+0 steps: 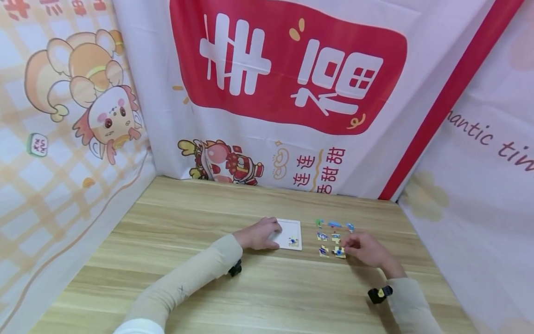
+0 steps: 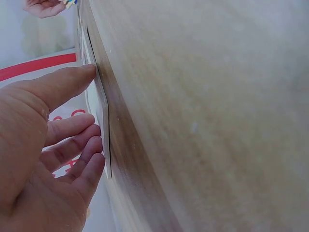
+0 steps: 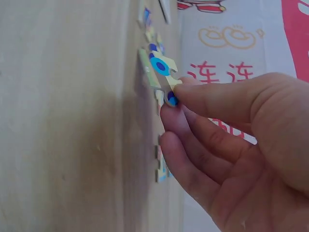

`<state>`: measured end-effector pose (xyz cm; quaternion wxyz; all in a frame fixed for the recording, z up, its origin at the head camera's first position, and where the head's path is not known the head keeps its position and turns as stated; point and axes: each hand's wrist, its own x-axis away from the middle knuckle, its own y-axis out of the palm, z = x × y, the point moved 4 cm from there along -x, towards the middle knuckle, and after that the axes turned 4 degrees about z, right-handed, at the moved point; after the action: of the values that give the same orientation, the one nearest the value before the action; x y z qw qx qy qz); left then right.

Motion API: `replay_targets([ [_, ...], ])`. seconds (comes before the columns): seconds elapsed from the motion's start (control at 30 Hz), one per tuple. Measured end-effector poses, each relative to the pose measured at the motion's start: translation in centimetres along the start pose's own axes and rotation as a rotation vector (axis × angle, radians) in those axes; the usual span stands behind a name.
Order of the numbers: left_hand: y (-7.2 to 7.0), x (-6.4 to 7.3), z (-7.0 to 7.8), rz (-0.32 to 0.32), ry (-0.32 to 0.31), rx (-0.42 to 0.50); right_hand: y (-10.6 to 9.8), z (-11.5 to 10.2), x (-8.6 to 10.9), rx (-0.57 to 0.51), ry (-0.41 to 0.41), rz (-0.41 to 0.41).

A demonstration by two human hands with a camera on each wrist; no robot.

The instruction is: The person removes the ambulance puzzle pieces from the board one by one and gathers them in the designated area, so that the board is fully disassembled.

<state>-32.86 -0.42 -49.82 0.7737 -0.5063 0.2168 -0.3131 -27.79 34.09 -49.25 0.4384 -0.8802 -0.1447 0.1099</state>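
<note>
My right hand (image 1: 367, 249) pinches a jigsaw puzzle piece (image 3: 161, 67) between thumb and fingertips, just above the table. The piece is pale yellow with a blue ring printed on it. To the left, a white square puzzle tray (image 1: 294, 226) lies flat, with one jigsaw piece (image 1: 293, 241) in its lower right corner. My left hand (image 1: 260, 233) rests on the tray's left side. In the left wrist view, its thumb (image 2: 72, 83) and loosely bent fingers touch the tray's edge and surface.
Several loose puzzle pieces (image 1: 322, 236) lie in rough rows between the tray and my right hand. The wood-grain table (image 1: 267, 287) is bordered by a printed cloth backdrop (image 1: 233, 125) at the back and cloths at both sides.
</note>
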Motion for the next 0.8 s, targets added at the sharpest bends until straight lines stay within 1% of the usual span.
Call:
replay_targets([
  [0.13, -0.2, 0.0, 0.0, 0.003, 0.011, 0.002, 0.4, -0.1, -0.4, 0.030, -0.006, 0.006],
  [0.23, 0.0, 0.0, -0.1, 0.008, 0.021, -0.007, 0.6, -0.2, -0.4, 0.045, 0.000, 0.006],
  [0.4, 0.3, 0.0, -0.3, 0.007, 0.019, -0.014, 0.9, -0.3, -0.4, 0.077, 0.008, 0.012],
  [0.57, 0.4, -0.1, -0.4, 0.006, 0.018, -0.013, 0.8, -0.4, -0.5, 0.084, 0.022, 0.005],
  [0.7, 0.4, -0.1, -0.5, 0.007, 0.021, -0.013, 0.5, -1.0, -0.9, 0.110, 0.066, -0.015],
  [0.8, 0.3, 0.0, -0.5, 0.007, 0.017, -0.010, 0.4, -1.9, -1.7, 0.146, 0.093, -0.032],
])
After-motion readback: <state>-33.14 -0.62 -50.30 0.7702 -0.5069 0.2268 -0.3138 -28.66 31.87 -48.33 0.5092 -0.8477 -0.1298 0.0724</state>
